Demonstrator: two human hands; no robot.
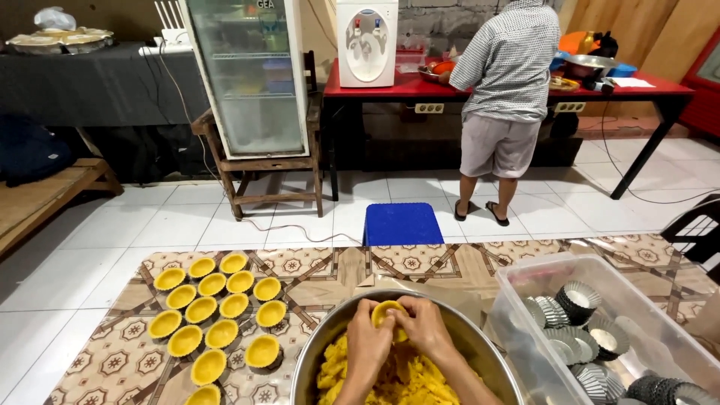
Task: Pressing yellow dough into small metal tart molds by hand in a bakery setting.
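A white-tiled floor runs back to a red table, where another person stands turned away, and to a glass-door fridge raised on a wooden stand. A blue stool sits just past the near table, which is covered in a patterned cloth.

Over a big metal bowl holding yellow dough, both hands meet around one small tart shell. The left hand and right hand cup it from either side, fingers curled and pressed against its rim, thumbs tucked at the near edge. The shell sits between the fingertips, above the dough, its yellow lining showing at the top; the tin beneath is mostly hidden by the fingers.

To the left on the cloth lie rows of filled shells, close together. To the right, a clear plastic tub holds empty fluted tins, some stacked, some loose.
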